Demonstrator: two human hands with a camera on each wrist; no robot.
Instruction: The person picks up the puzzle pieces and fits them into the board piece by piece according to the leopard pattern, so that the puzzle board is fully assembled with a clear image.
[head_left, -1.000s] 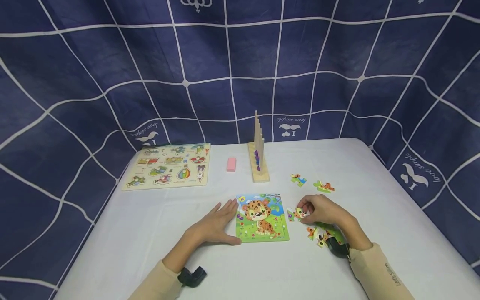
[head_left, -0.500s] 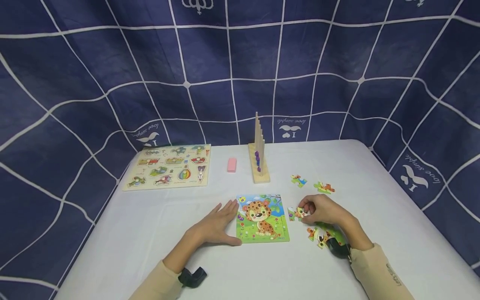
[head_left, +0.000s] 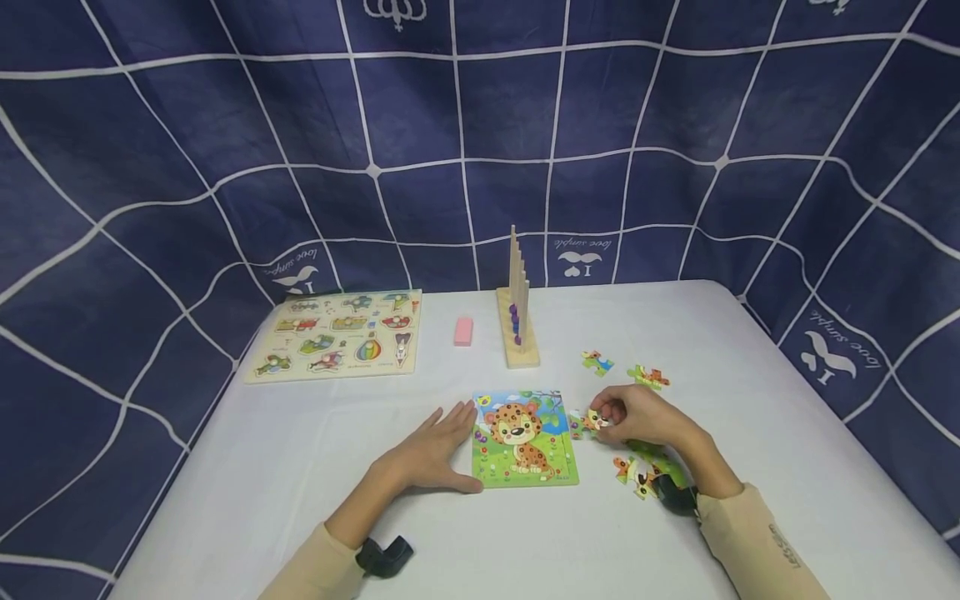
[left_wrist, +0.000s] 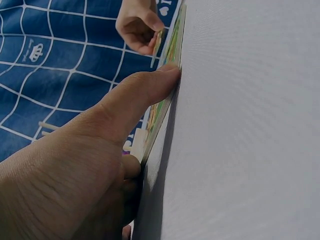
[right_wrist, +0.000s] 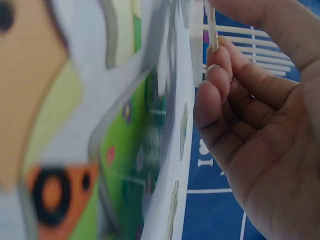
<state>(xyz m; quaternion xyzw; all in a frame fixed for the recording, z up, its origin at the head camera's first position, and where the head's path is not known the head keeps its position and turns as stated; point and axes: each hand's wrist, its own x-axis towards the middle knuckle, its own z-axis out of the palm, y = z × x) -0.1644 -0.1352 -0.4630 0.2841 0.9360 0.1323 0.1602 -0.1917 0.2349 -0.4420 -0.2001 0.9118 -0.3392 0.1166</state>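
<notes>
A square puzzle board (head_left: 525, 450) with a spotted leopard cub picture lies flat on the white table. My left hand (head_left: 435, 450) rests along its left edge, fingers spread; in the left wrist view the thumb (left_wrist: 150, 90) touches the board's edge. Just right of the board, my right hand (head_left: 641, 417) pinches a jigsaw piece (head_left: 588, 422) between thumb and fingers. That piece shows part of a cub's face and appears edge-on in the right wrist view. More loose puzzle pieces (head_left: 637, 475) lie under and beside the right wrist, partly hidden by it.
Two loose pieces lie beyond my right hand, a blue-green one (head_left: 597, 362) and an orange-green one (head_left: 648, 377). A wooden peg stand (head_left: 522, 357) with purple and blue beads is behind the board. A pink block (head_left: 463, 331) and a vehicle peg puzzle (head_left: 352, 333) are farther left.
My right hand has shifted slightly left and away from me with the pinched piece, closer to the board's right edge. The left hand stays in place.
</notes>
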